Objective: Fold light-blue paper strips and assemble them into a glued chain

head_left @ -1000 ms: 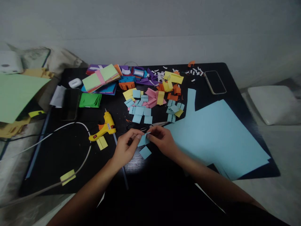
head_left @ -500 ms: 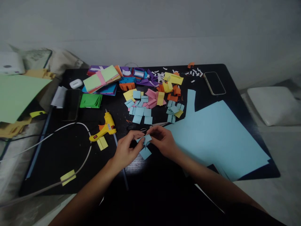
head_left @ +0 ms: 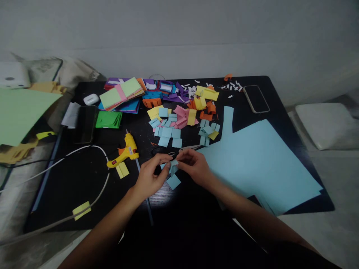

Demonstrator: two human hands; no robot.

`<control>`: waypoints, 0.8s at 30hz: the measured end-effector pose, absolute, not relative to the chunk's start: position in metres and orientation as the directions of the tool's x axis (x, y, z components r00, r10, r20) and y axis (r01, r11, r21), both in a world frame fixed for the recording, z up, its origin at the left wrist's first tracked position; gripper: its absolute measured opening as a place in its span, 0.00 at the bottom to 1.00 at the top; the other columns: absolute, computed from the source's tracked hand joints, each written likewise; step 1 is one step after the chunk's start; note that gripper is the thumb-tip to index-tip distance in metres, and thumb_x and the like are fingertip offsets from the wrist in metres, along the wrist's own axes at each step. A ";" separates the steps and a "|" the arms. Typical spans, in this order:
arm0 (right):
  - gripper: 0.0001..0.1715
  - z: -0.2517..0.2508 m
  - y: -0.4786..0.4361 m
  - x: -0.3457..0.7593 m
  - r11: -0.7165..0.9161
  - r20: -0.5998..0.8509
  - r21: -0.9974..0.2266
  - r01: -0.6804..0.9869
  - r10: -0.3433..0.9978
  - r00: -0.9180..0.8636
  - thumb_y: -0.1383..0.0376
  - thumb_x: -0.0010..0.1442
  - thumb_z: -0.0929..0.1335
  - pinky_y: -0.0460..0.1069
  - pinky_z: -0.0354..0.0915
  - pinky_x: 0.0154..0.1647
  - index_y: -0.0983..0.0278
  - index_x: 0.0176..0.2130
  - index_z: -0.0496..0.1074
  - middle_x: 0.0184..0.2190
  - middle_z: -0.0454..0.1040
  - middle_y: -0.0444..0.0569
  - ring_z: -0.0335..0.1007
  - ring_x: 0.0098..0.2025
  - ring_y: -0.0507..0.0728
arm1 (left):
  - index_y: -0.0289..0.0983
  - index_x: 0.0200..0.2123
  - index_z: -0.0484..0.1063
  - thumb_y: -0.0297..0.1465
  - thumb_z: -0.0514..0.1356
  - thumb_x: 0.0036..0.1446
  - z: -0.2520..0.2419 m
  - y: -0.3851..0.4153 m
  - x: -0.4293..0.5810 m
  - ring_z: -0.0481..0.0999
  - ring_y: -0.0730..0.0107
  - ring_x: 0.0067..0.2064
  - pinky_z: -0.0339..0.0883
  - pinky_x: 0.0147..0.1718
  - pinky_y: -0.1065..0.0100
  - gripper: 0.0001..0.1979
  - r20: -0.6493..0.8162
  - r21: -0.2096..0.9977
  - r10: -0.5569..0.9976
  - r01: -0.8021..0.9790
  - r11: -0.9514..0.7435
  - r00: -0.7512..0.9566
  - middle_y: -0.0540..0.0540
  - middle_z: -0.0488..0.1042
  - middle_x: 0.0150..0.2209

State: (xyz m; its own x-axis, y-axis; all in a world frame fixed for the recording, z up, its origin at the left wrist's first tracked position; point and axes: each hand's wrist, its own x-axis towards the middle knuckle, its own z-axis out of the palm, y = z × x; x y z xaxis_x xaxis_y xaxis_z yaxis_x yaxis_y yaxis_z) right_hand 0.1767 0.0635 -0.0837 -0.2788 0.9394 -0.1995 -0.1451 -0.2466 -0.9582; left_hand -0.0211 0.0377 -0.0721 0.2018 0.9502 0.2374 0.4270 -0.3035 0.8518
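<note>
Between my two hands is a small folded piece of light blue paper, its flaps standing up at an angle. My left hand pinches its left side between thumb and fingers. From the right, my right hand closes its thumb and fingertips on the other edge. Just below the fingers, another light blue paper square lies on the black table. Scissors, partly hidden, rest behind my right hand. Left of my hands is a yellow glue gun beside a yellow folded paper.
Large light blue sheets cover the right of the table. Farther back lie blue folded pieces, pink pieces, green paper and a phone. A white cable loops across the left.
The blue paper between my fingers has turned and its flaps stand more steeply. Both hands have stayed in nearly the same place.
</note>
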 end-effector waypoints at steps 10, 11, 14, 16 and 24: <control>0.07 -0.074 0.055 0.176 -0.029 -0.028 -1.000 0.001 0.937 -0.349 0.62 0.61 0.75 0.50 0.77 0.41 0.59 0.41 0.79 0.44 0.78 0.49 0.78 0.42 0.56 | 0.40 0.47 0.74 0.34 0.63 0.66 -0.075 0.043 -0.024 0.83 0.64 0.39 0.78 0.42 0.64 0.08 0.092 0.959 0.991 0.258 -0.115 0.101 0.46 0.82 0.38; 0.09 -0.073 0.055 0.177 0.024 0.009 -0.999 0.039 0.932 -0.361 0.63 0.60 0.76 0.50 0.77 0.42 0.58 0.43 0.80 0.47 0.77 0.50 0.78 0.44 0.56 | 0.40 0.47 0.74 0.34 0.63 0.67 -0.075 0.044 -0.024 0.83 0.64 0.40 0.78 0.42 0.64 0.08 0.091 0.962 0.990 0.250 -0.114 0.104 0.46 0.81 0.38; 0.12 -0.073 0.056 0.179 0.131 0.080 -0.985 0.112 0.922 -0.379 0.65 0.58 0.78 0.52 0.77 0.45 0.57 0.44 0.81 0.50 0.75 0.50 0.77 0.44 0.56 | 0.40 0.47 0.74 0.33 0.62 0.67 -0.076 0.043 -0.022 0.83 0.64 0.41 0.78 0.42 0.64 0.07 0.099 0.965 0.990 0.233 -0.121 0.105 0.46 0.81 0.39; 0.11 -0.074 0.057 0.179 0.142 0.084 -0.981 0.130 0.923 -0.376 0.64 0.58 0.78 0.52 0.77 0.44 0.58 0.42 0.81 0.48 0.75 0.50 0.77 0.42 0.55 | 0.41 0.47 0.74 0.34 0.62 0.68 -0.078 0.042 -0.022 0.82 0.66 0.36 0.78 0.36 0.67 0.07 0.075 0.973 0.992 0.211 -0.095 0.100 0.47 0.80 0.38; 0.11 -0.077 0.058 0.175 0.014 0.003 -0.999 0.036 0.950 -0.312 0.63 0.57 0.79 0.49 0.75 0.39 0.60 0.37 0.75 0.38 0.77 0.46 0.77 0.39 0.55 | 0.43 0.53 0.70 0.32 0.60 0.70 -0.079 0.040 -0.023 0.81 0.71 0.30 0.79 0.31 0.67 0.10 0.042 0.994 0.988 0.091 -0.056 0.146 0.47 0.77 0.41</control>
State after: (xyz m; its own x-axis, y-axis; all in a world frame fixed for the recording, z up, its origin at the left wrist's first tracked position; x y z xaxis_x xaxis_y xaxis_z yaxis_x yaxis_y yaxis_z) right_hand 0.1746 0.0577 -0.0767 -0.3116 0.9502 0.0025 0.0356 0.0143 -0.9993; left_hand -0.0233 0.0400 -0.0791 0.1461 0.9884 0.0423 0.0913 -0.0560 0.9942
